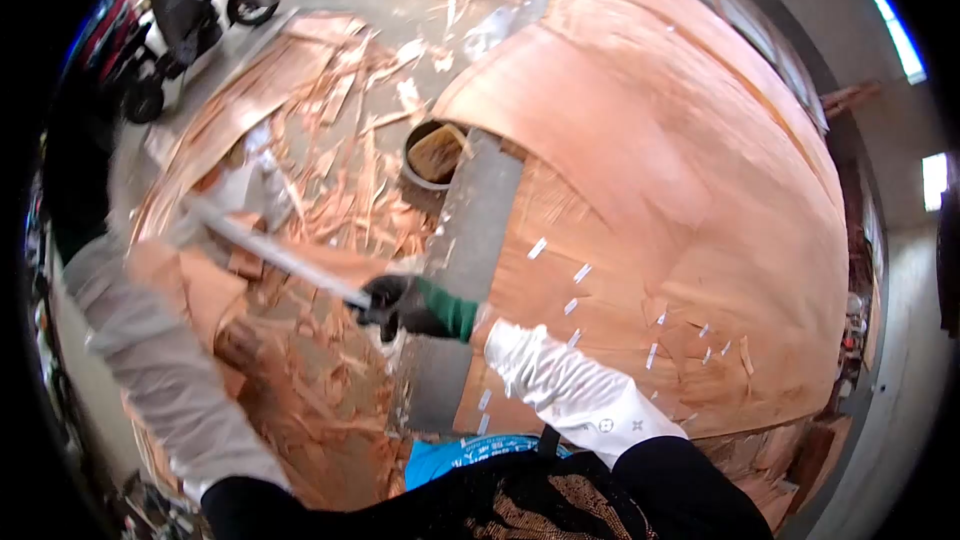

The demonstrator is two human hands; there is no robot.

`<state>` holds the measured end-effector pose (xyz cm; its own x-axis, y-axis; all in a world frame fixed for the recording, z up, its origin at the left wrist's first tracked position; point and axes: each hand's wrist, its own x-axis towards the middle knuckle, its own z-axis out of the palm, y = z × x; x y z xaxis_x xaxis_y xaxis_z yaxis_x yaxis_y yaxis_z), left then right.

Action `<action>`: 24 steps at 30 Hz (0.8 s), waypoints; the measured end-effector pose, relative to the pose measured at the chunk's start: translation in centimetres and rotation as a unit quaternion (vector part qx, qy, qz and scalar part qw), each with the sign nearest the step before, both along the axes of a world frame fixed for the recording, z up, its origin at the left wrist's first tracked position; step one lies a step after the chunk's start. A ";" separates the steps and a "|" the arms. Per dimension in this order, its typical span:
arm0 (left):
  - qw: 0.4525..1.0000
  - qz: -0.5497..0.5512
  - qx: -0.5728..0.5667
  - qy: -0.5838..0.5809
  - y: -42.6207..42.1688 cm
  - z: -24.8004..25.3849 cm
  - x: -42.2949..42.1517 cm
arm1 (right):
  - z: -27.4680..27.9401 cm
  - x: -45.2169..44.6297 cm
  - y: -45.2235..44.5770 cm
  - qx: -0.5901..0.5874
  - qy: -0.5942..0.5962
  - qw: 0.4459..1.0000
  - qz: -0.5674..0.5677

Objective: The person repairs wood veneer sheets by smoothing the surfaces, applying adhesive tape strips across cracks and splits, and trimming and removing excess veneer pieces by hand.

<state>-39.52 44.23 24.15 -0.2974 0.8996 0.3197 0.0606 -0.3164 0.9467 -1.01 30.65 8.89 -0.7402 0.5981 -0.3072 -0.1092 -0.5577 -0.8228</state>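
Fingers of black-and-green-gloved right hand [405, 308] are clamping long pale straight strip [285, 261], probably needing steady wrist; white-sleeved left arm [165, 370] is blurring, its fingers unreadable.

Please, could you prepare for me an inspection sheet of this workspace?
Surface: thin wood veneer sheets lie spread, wrinkled in places.
Job's things: the person's right hand holds a long pale strip; small white tape pieces dot the veneer.
Clutter: veneer scraps litter the floor around a bucket; a blue bag lies near the person.
Hands: right in a dark glove with green cuff; left too blurred to judge, beyond its white sleeve.
Cables: nothing seen.
Surroundings: parked motorbikes, bright windows.
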 end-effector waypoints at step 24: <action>0.798 -0.421 -0.431 0.003 2.0 -15.2 21.6 | 5.5 10.4 19.6 0.180 -0.375 0.904 -0.094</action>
<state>-17.93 46.25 9.00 0.5276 0.6672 -0.5259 0.1746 0.5207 0.8357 9.41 50.27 14.44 -0.2787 0.8535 -0.4404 0.4899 -0.2681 -0.8296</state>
